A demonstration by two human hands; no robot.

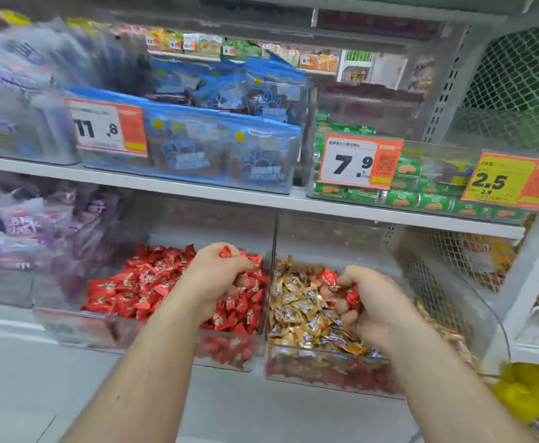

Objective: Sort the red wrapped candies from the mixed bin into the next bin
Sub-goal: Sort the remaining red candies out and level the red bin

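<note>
hands (217, 270) (367, 302) around red candies (328, 278)

Both forearms reach forward over the clear bin divider (273, 251). Left hand (217, 270) just left of it, fingers curled, gripping red candies (226, 251). Right hand (368, 298) right of it, fingers curled, also gripping red candies.

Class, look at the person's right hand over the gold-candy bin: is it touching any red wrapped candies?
Touching. The head view shows the right hand with fingers curled around red wrapped candies, above the mixed bin.
</note>
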